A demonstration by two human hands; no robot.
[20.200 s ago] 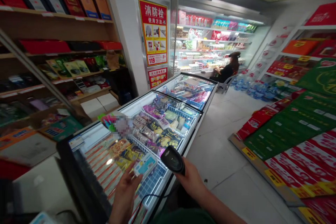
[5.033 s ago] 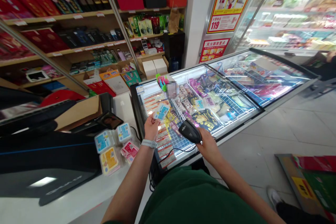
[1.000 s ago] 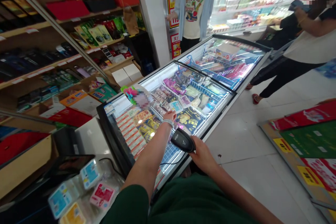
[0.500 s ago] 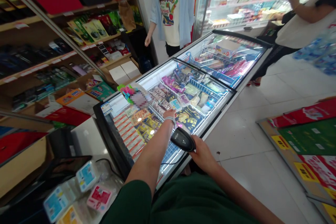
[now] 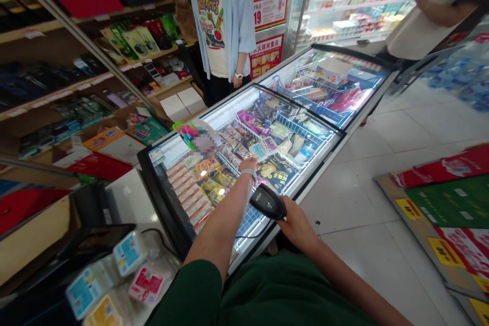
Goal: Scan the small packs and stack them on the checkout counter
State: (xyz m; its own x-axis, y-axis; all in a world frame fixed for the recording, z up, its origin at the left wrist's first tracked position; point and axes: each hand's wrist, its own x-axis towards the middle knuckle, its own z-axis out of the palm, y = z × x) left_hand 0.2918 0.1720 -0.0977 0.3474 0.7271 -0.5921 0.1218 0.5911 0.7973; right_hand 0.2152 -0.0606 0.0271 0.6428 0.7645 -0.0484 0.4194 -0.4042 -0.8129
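Note:
My left hand (image 5: 248, 165) is stretched out over the glass lid of the chest freezer (image 5: 320, 155), low to the lid, a watch on its wrist. Just beyond it a small blue-labelled packet (image 5: 259, 152) and a pinkish one lie on the lid. I see the hand from behind, so its fingers are hidden. My right hand (image 5: 296, 223) is closed round a black corded barcode scanner (image 5: 267, 202), held over the freezer's near edge.
Several labelled packets (image 5: 129, 259) lie on the white counter at lower left beside a dark screen. A person in a pale blue shirt (image 5: 223, 15) stands behind the freezer, another person (image 5: 424, 25) at upper right. Shelves line the left; boxed goods (image 5: 446, 198) cover the floor at right.
The person in the pale blue shirt has walked left behind the freezer. My left hand drew back slightly from the packets. The scanner hand barely moved.

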